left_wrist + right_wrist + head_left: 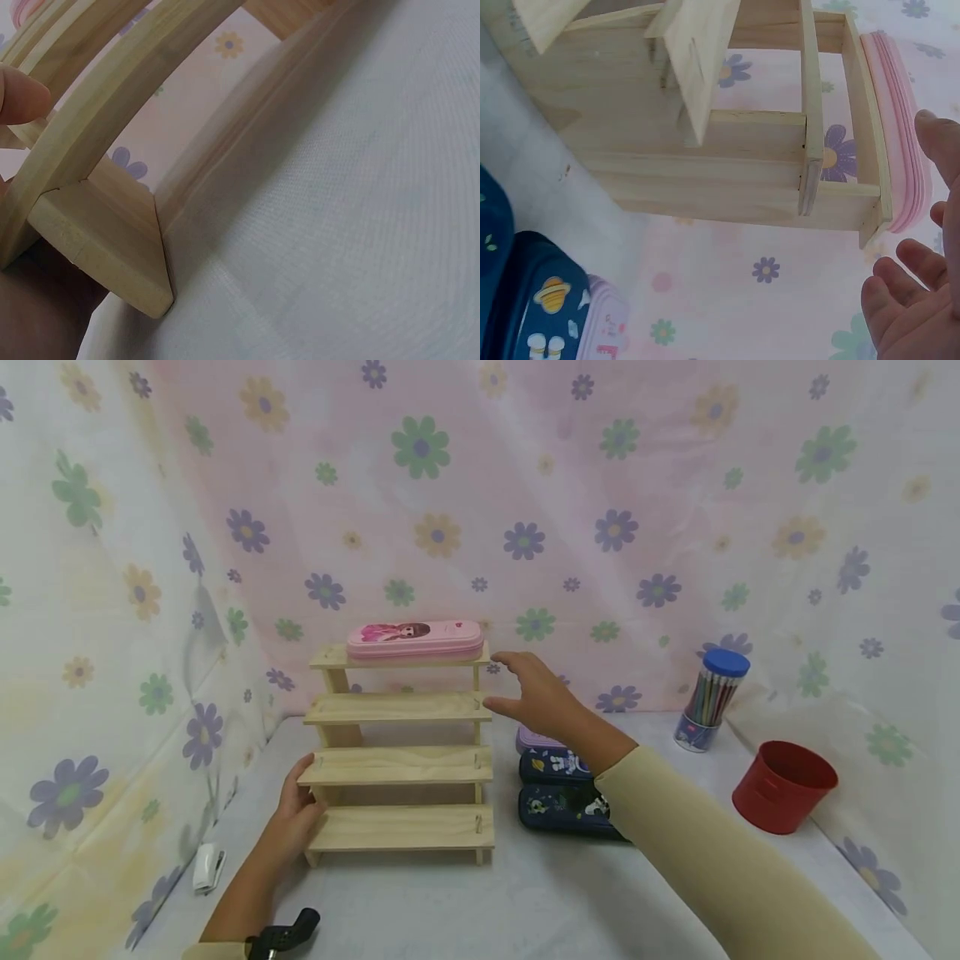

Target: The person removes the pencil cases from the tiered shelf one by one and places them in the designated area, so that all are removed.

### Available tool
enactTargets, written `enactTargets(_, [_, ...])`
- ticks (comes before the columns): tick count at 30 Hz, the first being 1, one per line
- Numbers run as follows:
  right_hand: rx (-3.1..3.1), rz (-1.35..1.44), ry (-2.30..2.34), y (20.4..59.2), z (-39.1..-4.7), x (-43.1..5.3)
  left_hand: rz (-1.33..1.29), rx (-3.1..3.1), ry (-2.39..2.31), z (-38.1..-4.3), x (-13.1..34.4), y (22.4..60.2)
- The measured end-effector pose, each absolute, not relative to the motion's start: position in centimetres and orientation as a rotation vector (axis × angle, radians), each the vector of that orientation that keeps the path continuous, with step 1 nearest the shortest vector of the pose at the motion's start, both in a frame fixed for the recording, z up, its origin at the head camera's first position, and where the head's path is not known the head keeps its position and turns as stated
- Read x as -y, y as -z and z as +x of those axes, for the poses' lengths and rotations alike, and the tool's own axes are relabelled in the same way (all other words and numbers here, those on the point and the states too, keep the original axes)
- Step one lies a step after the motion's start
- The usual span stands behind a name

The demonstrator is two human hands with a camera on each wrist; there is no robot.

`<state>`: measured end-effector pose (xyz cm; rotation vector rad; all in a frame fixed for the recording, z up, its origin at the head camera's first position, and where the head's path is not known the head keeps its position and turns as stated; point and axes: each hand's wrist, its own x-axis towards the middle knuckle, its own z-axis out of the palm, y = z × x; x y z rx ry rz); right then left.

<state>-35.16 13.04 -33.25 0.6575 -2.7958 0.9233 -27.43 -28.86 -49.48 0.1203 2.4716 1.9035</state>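
Note:
A four-tier wooden shelf (401, 766) stands upright on the white-covered table. On its top tier lies a pink pencil case (420, 643) with a doll picture. My left hand (294, 818) grips the shelf's left side by the lower tiers; in the left wrist view its thumb (22, 97) bends over the wood. My right hand (543, 697) is spread just off the shelf's right end, near the top tiers, holding nothing. In the right wrist view its fingers (889, 296) are apart from the pink case's end.
Right of the shelf lie a dark pencil case (562, 810), an astronaut pencil case (551, 766) and a lilac pencil case (534, 739), partly behind my right arm. Farther right stand a blue-lidded pencil tub (708, 702) and a red bucket (780, 789). A white stapler (207, 868) lies at left.

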Motion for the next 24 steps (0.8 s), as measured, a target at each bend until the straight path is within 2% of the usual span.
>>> enactTargets(10, [2.805,0.621,-0.923,33.1,-36.9,-11.4,0.166,-2.472,-1.911,-27.4,28.9,49.5])
enactTargets(24, [2.773,0.551,-0.83,32.1,-37.7,-9.5,0.157,-2.472,-1.922,-27.5,28.9,49.6])
